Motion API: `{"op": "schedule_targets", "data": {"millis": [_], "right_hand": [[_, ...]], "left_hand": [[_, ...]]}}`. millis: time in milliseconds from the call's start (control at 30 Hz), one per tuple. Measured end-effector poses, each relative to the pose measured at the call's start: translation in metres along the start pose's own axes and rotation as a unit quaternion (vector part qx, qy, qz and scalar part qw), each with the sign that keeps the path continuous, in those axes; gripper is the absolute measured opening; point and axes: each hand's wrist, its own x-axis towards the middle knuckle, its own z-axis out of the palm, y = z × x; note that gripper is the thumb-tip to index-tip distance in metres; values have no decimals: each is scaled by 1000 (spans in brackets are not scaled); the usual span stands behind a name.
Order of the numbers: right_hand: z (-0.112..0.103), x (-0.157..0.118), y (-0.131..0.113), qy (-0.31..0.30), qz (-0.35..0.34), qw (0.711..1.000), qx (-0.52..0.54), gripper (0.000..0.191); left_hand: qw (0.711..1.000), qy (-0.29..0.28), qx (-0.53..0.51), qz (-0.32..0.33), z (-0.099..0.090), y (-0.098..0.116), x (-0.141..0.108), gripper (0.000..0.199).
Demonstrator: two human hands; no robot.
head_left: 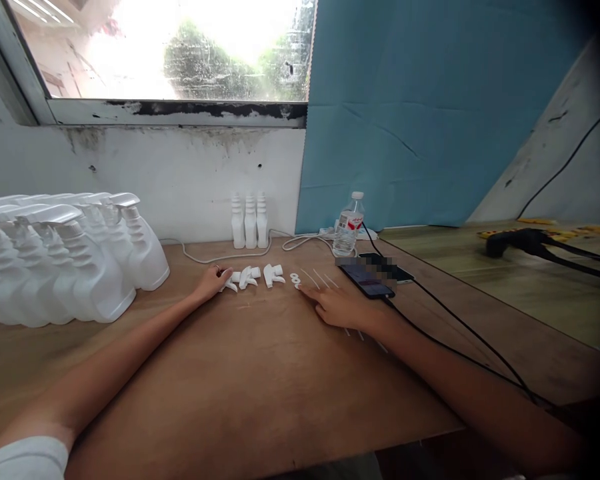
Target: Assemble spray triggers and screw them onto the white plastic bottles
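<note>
On the brown table, my left hand (212, 281) touches the leftmost of three white spray heads, its fingers closed around part of it. The middle spray head (249, 277) and the right spray head (273, 275) lie beside it in a row. My right hand (336, 307) reaches with a stretched finger to the small white rings (295, 279), touching or nearly touching the nearest one. Several thin white tubes (332, 281) lie under and beyond this hand, their ends showing on both sides of it.
Many white bottles (95, 267) stand at the left. Three slim white bottles (250, 223) are by the wall. A clear water bottle (349, 227), two phones (367, 279) with black cables and a white cord (220, 259) occupy the back and right of the table (250, 400).
</note>
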Motion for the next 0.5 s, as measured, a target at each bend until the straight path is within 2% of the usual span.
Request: {"op": "schedule_targets", "data": {"millis": [200, 367, 500], "right_hand": [[0, 1, 1, -11, -5, 999, -46, 69], [-1, 0, 0, -16, 6, 999, -28, 67], [-3, -1, -2, -16, 8, 1000, -23, 66]], "left_hand": [[999, -8, 49, 3, 1, -3, 1, 47], [997, -10, 72, -6, 0, 1, 0, 32], [996, -1, 87, -3, -2, 7, -2, 32]]}}
